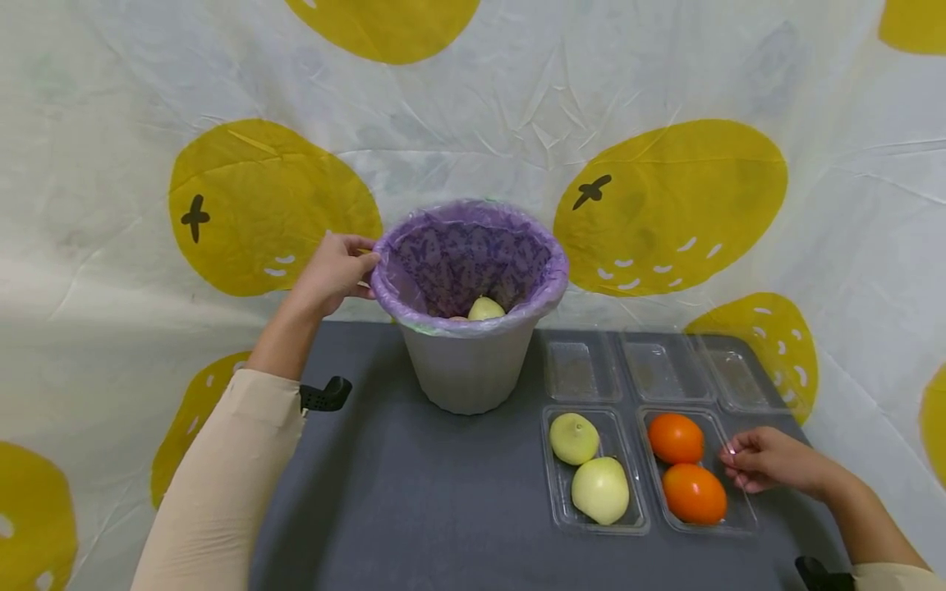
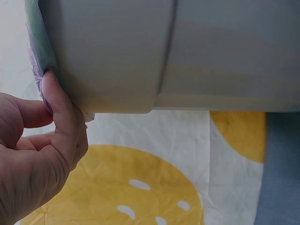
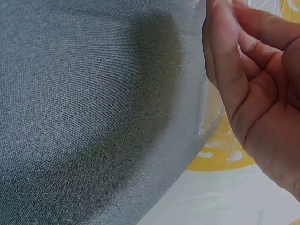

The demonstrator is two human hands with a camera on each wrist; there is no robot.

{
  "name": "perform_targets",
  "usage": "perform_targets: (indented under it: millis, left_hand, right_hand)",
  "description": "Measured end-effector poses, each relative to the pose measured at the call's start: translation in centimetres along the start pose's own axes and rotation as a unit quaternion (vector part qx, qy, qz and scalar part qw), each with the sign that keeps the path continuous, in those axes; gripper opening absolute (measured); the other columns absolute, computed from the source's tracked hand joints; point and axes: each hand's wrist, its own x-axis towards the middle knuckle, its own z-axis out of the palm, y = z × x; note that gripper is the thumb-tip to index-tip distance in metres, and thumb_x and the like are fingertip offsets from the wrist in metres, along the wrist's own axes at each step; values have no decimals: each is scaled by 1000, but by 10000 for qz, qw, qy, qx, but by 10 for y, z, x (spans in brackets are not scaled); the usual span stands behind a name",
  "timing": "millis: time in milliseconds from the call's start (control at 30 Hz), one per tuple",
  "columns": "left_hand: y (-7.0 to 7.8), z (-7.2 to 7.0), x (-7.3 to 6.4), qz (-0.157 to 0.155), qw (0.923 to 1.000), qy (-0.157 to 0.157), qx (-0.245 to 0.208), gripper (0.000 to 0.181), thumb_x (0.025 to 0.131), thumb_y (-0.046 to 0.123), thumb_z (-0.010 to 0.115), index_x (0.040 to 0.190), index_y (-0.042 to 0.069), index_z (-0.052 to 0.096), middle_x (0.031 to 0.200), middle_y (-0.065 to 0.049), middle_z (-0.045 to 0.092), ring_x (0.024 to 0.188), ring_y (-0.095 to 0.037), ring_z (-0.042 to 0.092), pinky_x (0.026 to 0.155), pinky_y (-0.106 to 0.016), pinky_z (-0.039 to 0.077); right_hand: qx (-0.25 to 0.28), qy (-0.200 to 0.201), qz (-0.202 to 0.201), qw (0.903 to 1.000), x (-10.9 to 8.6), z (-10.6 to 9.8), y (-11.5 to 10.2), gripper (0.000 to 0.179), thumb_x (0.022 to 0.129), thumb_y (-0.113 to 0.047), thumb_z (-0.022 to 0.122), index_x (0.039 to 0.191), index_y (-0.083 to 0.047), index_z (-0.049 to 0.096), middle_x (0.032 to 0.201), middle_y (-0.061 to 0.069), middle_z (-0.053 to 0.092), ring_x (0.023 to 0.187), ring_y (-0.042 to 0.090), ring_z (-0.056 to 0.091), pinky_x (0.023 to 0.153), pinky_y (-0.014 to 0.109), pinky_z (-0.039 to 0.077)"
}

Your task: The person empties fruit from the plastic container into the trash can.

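A pale trash can (image 1: 464, 369) lined with a purple patterned bag (image 1: 473, 246) stands near the back of the table. At its left rim my left hand (image 1: 334, 267) pinches the bag-covered edge between thumb and fingers. Inside the can lies a pale yellow-green fruit (image 1: 485, 309), with another thing partly hidden beside it. My right hand (image 1: 772, 461) pinches the right edge of a clear plastic tray (image 1: 727, 519) holding two glossy orange fruits (image 1: 693, 494). In the right wrist view, the thumb and fingers of the right hand (image 3: 253, 79) close together; what they pinch barely shows.
Left of the orange fruits, a second clear tray (image 1: 562, 515) holds two pale yellow-green fruits (image 1: 600, 490). Behind them are several clear plastic containers (image 1: 658, 369) in a row. The grey table (image 1: 414, 509) backs onto a white cloth (image 1: 473, 107) with yellow fruit prints.
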Motion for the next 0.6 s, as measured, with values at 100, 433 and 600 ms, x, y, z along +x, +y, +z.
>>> perform_targets:
  millis: [100, 433, 600]
  left_hand:
    - [0, 1, 1, -14, 10000, -7, -9, 46, 109, 16, 51, 151, -2, 47, 120, -19, 61, 79, -16, 68, 67, -27, 63]
    - [-1, 0, 1, -16, 10000, -8, -17, 47, 109, 16, 51, 152, -2, 46, 123, -19, 60, 80, -16, 68, 67, -27, 63]
    - [-1, 0, 0, -3, 10000, -9, -18, 47, 109, 15, 51, 153, -2, 46, 126, -20, 58, 81, -16, 67, 67, -26, 63]
  right_hand:
    - [-138, 124, 15, 9998, 1, 1, 0, 28, 110, -12, 49, 102, 13, 60, 86, 3, 67, 73, 7, 66, 66, 28, 63]
    - [-363, 417, -42, 9985, -1, 2, -7, 30, 108, -12, 53, 103, 16, 59, 85, 3, 67, 72, 7, 65, 65, 29, 63]
    - [-385, 357, -266, 9983, -3, -1, -14, 32, 109, -10, 51, 105, 22, 56, 85, 1, 68, 72, 7, 66, 66, 29, 63]
